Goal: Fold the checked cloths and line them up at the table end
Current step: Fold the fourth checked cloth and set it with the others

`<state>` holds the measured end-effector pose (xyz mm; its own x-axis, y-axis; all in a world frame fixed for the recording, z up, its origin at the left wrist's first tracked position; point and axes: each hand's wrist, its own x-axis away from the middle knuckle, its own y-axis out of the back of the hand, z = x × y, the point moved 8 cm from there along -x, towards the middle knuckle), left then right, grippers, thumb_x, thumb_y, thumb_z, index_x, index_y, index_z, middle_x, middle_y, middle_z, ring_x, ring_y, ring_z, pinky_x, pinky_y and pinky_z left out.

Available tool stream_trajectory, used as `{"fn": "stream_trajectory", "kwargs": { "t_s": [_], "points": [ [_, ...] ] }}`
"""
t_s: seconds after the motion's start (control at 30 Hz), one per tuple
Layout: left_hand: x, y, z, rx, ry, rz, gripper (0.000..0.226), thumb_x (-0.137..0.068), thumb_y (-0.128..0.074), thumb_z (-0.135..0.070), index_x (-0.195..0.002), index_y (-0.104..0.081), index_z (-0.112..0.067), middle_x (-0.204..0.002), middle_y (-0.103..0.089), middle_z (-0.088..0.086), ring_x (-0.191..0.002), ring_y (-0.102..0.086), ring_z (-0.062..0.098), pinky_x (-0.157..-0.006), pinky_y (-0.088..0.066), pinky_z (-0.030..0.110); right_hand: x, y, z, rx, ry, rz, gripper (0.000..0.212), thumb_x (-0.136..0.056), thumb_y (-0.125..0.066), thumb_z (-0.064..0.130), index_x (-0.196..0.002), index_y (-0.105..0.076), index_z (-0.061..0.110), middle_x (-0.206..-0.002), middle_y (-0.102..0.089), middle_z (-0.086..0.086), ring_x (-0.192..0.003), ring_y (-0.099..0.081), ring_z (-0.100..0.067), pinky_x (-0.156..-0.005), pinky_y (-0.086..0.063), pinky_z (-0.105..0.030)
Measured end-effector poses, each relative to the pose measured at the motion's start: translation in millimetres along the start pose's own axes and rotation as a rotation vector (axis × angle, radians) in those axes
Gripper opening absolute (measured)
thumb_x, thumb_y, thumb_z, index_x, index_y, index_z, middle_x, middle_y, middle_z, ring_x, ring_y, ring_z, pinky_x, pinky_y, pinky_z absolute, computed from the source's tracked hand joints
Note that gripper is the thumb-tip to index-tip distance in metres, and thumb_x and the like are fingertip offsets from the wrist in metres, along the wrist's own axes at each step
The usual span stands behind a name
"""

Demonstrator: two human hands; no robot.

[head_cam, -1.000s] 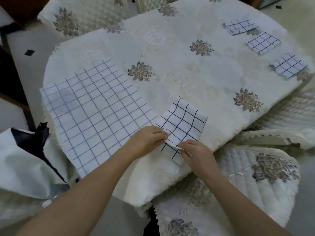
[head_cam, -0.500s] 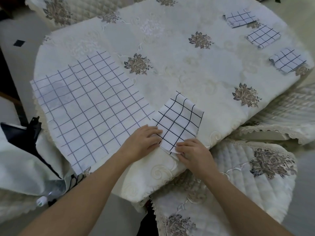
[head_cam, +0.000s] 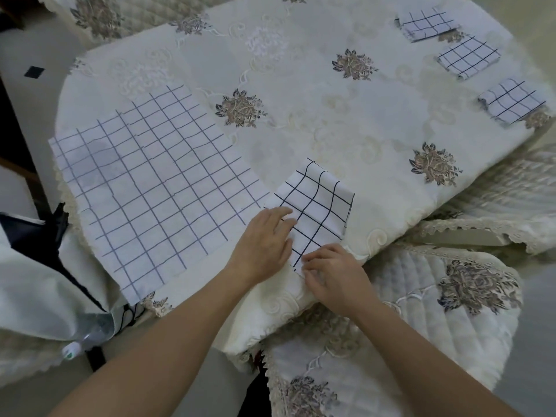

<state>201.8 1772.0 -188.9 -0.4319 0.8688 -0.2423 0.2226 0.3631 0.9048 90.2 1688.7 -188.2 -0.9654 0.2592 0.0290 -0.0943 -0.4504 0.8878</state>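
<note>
Left grip (head_cam: 264,242) has flattened, fingers straight, pressing the cloth (head_cam: 319,206); right grip (head_cam: 331,275) pinches its near corner; long axis points away, slightly right.

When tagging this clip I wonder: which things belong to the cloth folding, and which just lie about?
Job: part-folded checked cloth, left hand, right hand, large unfolded checked cloth, three folded checked cloths.
Lying about: plastic bottle, quilted chair cushion, white bag.

Both our bare forearms reach in from the near edge and converge. Our left hand (head_cam: 264,245) lies palm down, fingers straight and together. Our right hand (head_cam: 334,275), just beside it, curls its fingers and pinches the near corner of the folded cloth (head_cam: 319,206).
</note>
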Motion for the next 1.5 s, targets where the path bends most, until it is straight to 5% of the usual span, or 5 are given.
{"fn": "stream_trajectory", "kwargs": {
  "t_s": [0.17, 0.33, 0.73, 1.0, 1.5],
  "points": [
    [-10, -44, -8, -0.121, 0.153, 0.217, 0.065, -0.103, -0.025, -0.047, -0.157, -0.021, -0.011, -0.166, -0.015, 0.007, -0.153, -0.014, 0.023, -0.123, -0.019, 0.046, -7, 4, -14, -0.174, -0.024, 0.191, 0.029, -0.088, -0.053, 0.036, -0.102, -0.076, 0.023, -0.106, -0.072, 0.011, -0.106, -0.059, -0.013, -0.094, -0.049, -0.032],
    [-4, -60, -4, -0.232, 0.157, 0.306, 0.072, -0.102, -0.019, -0.059, -0.159, -0.004, -0.019, -0.167, -0.001, 0.002, -0.154, 0.0, 0.021, -0.124, -0.01, 0.047, -8, 58, -82, -0.192, -0.327, -0.102, 0.01, -0.084, -0.062, 0.03, -0.087, -0.067, 0.022, -0.088, -0.065, 0.005, -0.089, -0.059, -0.02, -0.077, -0.046, -0.034],
    [-6, -62, -15, -0.289, 0.144, 0.351, 0.069, -0.102, -0.015, -0.059, -0.159, -0.004, -0.022, -0.167, 0.004, 0.003, -0.154, 0.006, 0.021, -0.124, -0.01, 0.048, -46, 50, -118, -0.234, -0.389, -0.114, 0.043, -0.079, -0.07, 0.044, -0.116, -0.056, 0.027, -0.104, -0.056, 0.005, -0.1, -0.056, -0.019, -0.087, -0.049, -0.043],
    [-7, -62, -15, -0.299, 0.149, 0.355, 0.069, -0.103, -0.017, -0.059, -0.159, -0.001, -0.023, -0.167, 0.007, 0.002, -0.153, 0.009, 0.021, -0.124, -0.009, 0.048, -76, 61, -143, -0.027, -0.384, -0.196, 0.059, -0.081, -0.067, 0.03, -0.136, -0.051, 0.018, -0.128, -0.053, -0.009, -0.116, -0.047, -0.032, -0.093, -0.039, -0.045],
    [-7, -61, -16, -0.291, 0.144, 0.373, 0.069, -0.103, -0.021, -0.057, -0.159, -0.004, -0.021, -0.167, 0.004, 0.004, -0.154, 0.004, 0.023, -0.123, -0.015, 0.05, -91, 58, -173, 0.191, -0.263, -0.118, 0.076, -0.078, -0.047, 0.057, -0.144, -0.039, 0.019, -0.156, -0.034, -0.007, -0.146, -0.025, -0.028, -0.121, -0.014, -0.051]
  ]
}}
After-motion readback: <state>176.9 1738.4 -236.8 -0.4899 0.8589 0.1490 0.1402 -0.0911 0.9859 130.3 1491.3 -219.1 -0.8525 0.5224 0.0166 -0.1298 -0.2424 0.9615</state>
